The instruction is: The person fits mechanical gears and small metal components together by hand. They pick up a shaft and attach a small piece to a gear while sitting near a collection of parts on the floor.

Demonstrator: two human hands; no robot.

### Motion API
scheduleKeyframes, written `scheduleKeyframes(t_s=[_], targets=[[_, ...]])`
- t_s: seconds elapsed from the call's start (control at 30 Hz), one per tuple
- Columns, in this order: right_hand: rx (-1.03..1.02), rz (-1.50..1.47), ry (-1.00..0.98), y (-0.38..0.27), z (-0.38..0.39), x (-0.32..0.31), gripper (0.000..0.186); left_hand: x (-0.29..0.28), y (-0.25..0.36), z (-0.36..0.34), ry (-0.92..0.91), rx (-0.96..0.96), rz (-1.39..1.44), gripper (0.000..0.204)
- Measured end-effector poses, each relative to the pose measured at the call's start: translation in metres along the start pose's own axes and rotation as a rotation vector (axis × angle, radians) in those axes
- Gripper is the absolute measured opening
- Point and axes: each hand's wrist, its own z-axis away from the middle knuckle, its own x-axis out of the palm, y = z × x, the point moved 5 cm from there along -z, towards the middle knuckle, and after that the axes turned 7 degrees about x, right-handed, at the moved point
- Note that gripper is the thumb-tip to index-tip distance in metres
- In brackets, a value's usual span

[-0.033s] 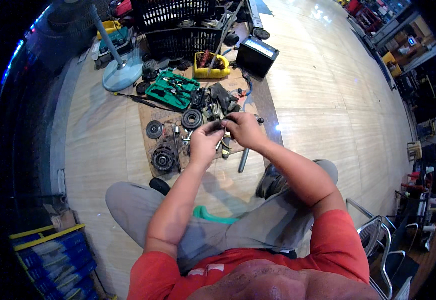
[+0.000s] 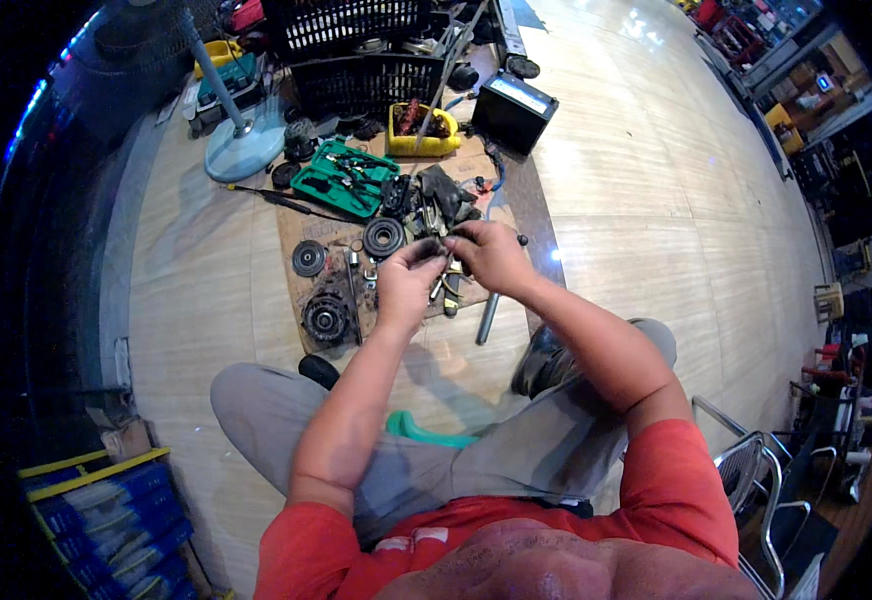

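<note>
My left hand (image 2: 414, 275) and my right hand (image 2: 486, 255) meet over a cardboard sheet (image 2: 316, 225), fingers closed on a small dark piece that I cannot make out. Just left lie a black round part with a hub (image 2: 384, 238), a smaller disc (image 2: 309, 258), a larger geared round part (image 2: 326, 318) and a long socket tool (image 2: 351, 290). Yellow-handled pliers (image 2: 451, 302) lie below my fingers, with a metal tube (image 2: 488, 320) to their right. Beyond them are a pile of dark parts (image 2: 436, 190) and an open green tool case (image 2: 341, 180).
Behind stand black baskets (image 2: 341, 85), a yellow container (image 2: 421, 145), a black battery (image 2: 511, 115) and a pedestal fan (image 2: 231, 150). My bent legs surround a green plastic object (image 2: 416, 430). A metal chair (image 2: 751, 460) is at right, stacked blue packages (image 2: 111, 515) at left.
</note>
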Motion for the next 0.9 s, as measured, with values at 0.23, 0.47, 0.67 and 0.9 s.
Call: scheduleKeyframes(t_s=[0.23, 0.47, 0.67, 0.9], targets=[[-0.006, -0.059, -0.223, -0.014, 0.0, -0.016, 0.018, 0.007, 0.014, 0.004, -0.285, -0.051, -0.299, 0.025], [0.009, -0.05, -0.276, -0.014, -0.002, -0.021, 0.017, 0.016, 0.008, 0.008, -0.36, -0.057, -0.283, 0.023], [0.139, -0.213, -0.262, -0.014, -0.001, -0.022, 0.019, 0.02, 0.013, 0.008, -0.32, 0.087, -0.516, 0.025], [0.074, -0.085, -0.167, 0.006, -0.009, -0.017, 0.021, 0.019, 0.009, 0.008, -0.33, 0.082, -0.571, 0.022]])
